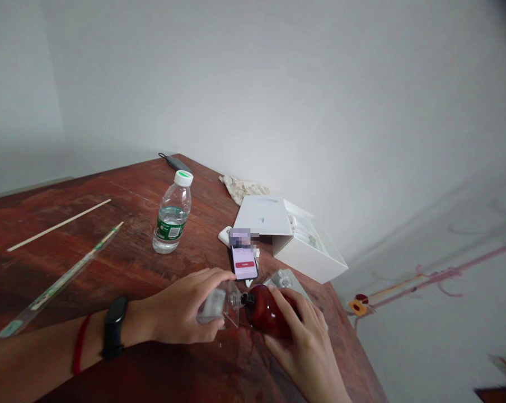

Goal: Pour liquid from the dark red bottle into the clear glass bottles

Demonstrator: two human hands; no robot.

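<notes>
Left hand [186, 305] grasps clear bottle [213, 305]; right hand [309, 344] grips tilted red bottle [266, 313], necks [250, 300] close together. Phone [245, 266] just beyond both.

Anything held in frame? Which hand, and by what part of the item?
Left hand: clear bottle, held by its body. Right hand: dark red bottle, held by its rounded body.

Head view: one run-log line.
left hand: clear bottle | right hand: dark red bottle | necks: close together | water bottle: upright, capped
</notes>
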